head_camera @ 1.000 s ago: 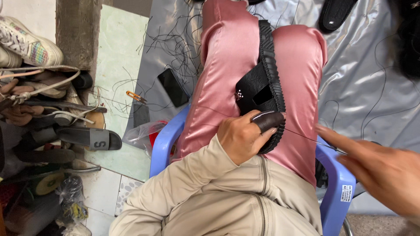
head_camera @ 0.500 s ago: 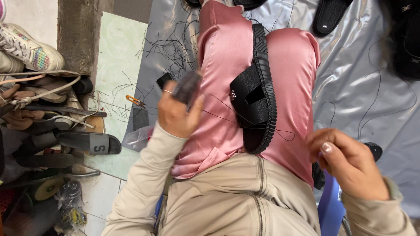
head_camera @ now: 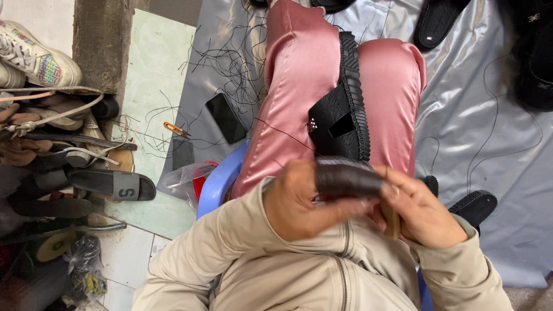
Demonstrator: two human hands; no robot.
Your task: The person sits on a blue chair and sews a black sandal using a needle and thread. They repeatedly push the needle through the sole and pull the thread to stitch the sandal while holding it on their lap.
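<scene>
So the black sandal (head_camera: 345, 112) is lying across the pink-trousered lap, sole edge up. Both hands have come together just near of it: left hand (head_camera: 299, 201) with a dark leather guard (head_camera: 345, 177) wrapped over the finger, right hand (head_camera: 423, 210) closed on a small wooden handle (head_camera: 390, 222). Half a second ago the left was out by the phone (head_camera: 226, 118) on the floor.

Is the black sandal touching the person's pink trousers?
Touching. The head view shows the black sandal lying wedged between the thighs of the pink trousers, no gap visible.
</scene>
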